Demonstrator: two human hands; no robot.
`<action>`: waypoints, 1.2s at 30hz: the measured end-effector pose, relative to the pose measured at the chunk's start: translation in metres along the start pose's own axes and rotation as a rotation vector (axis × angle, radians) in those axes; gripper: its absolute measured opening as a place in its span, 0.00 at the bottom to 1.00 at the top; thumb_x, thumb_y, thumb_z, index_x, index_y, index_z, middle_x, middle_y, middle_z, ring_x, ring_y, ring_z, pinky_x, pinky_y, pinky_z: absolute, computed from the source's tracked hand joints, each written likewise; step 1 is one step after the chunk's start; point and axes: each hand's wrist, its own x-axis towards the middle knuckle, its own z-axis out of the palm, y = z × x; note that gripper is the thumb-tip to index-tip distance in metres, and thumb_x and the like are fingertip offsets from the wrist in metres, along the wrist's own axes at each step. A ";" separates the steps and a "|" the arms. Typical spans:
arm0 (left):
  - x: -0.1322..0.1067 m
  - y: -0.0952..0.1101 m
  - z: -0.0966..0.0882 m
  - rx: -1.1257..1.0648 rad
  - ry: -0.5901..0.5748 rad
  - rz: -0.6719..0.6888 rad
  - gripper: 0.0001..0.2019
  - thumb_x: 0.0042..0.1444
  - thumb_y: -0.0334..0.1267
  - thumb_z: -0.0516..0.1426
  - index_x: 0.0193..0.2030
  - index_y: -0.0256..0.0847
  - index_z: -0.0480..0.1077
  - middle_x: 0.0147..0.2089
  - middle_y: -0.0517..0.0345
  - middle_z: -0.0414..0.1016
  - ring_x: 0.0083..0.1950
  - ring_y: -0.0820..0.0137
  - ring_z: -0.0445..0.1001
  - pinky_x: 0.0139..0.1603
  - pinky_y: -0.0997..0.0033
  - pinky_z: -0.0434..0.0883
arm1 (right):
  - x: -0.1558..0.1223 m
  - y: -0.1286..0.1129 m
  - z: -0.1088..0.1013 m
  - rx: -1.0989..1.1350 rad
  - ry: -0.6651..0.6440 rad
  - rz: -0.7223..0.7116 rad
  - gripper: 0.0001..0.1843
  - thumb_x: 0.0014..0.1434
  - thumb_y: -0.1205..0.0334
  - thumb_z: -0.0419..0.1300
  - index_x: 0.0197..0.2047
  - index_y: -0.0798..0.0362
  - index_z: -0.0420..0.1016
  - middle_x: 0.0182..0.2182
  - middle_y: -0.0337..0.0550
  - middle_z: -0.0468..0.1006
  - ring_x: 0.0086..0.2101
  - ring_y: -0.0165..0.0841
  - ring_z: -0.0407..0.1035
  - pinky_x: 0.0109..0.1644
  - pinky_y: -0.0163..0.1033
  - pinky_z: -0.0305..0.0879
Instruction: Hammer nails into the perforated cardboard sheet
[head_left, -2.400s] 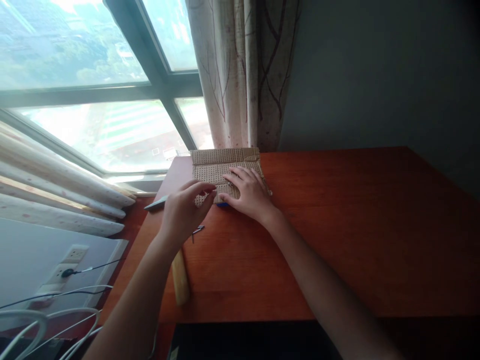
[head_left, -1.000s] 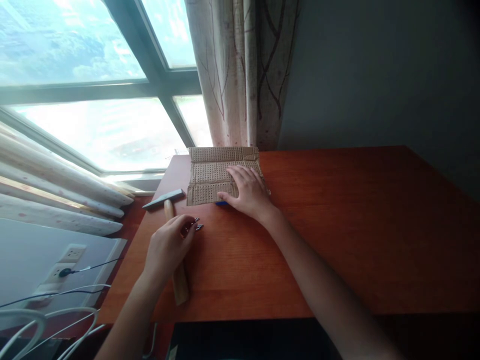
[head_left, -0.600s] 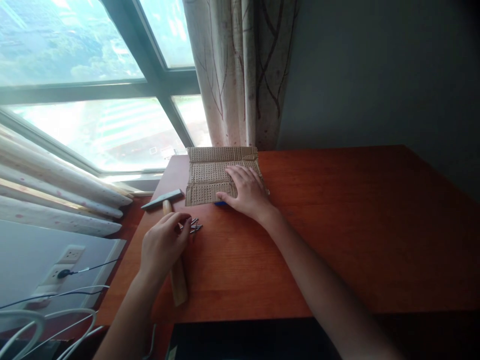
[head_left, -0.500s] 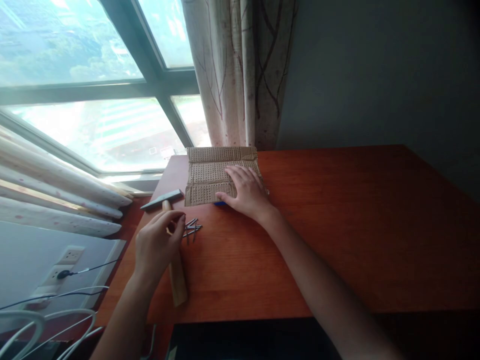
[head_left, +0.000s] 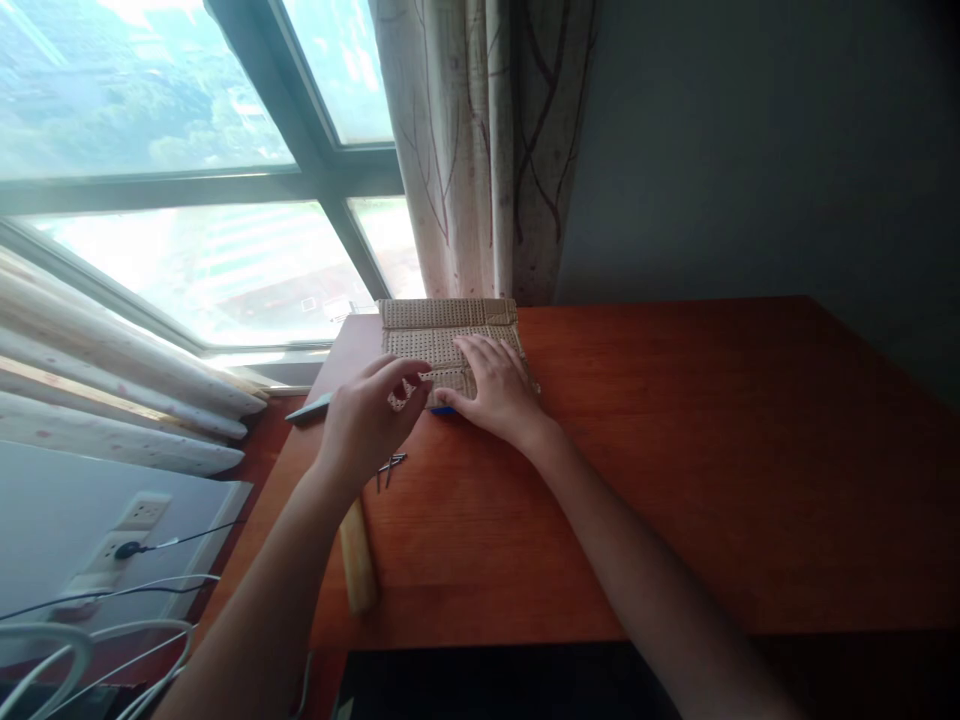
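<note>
Pinning down punched cardboard point(head_left: 441, 322) on a table point(head_left: 675, 450).
Nearer than the cardboard, a hammer point(head_left: 358, 565) and loose nails point(head_left: 390, 465); pinches left hand point(head_left: 367, 425) thumb and forefinger together at the cardboard's near edge, contents too small to tell; presses right hand point(head_left: 499, 395) flat on the cardboard, fingers slightly spread. Behind the cardboard, a curtain point(head_left: 487, 150).

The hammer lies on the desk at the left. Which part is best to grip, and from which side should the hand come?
Grip the hammer by the visible near end of its wooden handle, coming from above at the desk's near edge. The handle lies flat, pointing toward the person; the left forearm covers its far part, and the metal head lies beyond.
</note>
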 end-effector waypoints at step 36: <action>-0.088 -0.045 0.001 0.169 -0.135 -0.265 0.11 0.60 0.47 0.56 0.41 0.44 0.76 0.34 0.60 0.80 0.29 0.71 0.74 0.31 0.72 0.64 | 0.000 0.000 0.000 -0.007 -0.013 0.006 0.38 0.59 0.44 0.62 0.67 0.55 0.61 0.64 0.54 0.65 0.65 0.45 0.56 0.71 0.55 0.45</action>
